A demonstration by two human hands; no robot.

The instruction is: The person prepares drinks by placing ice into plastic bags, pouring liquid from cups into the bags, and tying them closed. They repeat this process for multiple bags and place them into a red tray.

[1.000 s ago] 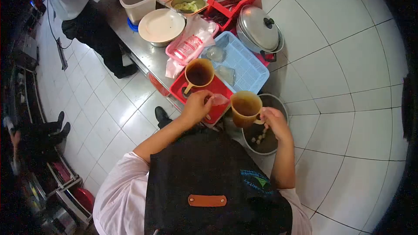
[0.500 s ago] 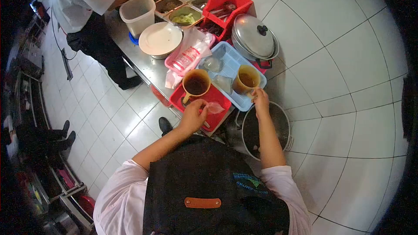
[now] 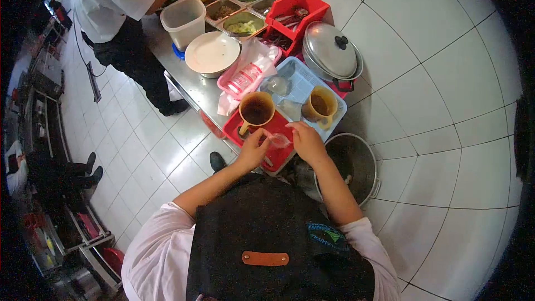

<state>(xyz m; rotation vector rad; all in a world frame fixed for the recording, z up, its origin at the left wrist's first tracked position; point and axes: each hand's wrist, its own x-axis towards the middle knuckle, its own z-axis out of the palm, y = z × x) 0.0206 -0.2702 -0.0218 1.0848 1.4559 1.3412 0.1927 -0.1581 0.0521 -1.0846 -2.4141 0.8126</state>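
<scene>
My left hand (image 3: 254, 149) pinches a small clear plastic bag (image 3: 280, 141) above the red tray (image 3: 270, 161). At the bag's right side is my right hand (image 3: 307, 142), its fingers reaching left; I cannot make out whether they touch the plastic. Just beyond my left hand stands a yellowish jug (image 3: 257, 110) of dark brown liquid, its handle towards me. A second jug (image 3: 320, 106) with brown liquid stands on the light blue tray (image 3: 298, 71), beyond my right hand. Clear containers (image 3: 277, 85) lie on that tray.
A large metal pot (image 3: 362, 175) stands low at the right, near my right forearm. Behind the trays are a lidded pot (image 3: 332, 50), red bins (image 3: 298, 14), a pink basket of packaged plastic (image 3: 248, 72) and a white plate (image 3: 212, 53). A co-worker (image 3: 120, 11) works at the far left.
My right hand has left the handle of the right-hand jug and moved left to the plastic bag. That jug's handle now points to the lower right. My left hand keeps the bag.
</scene>
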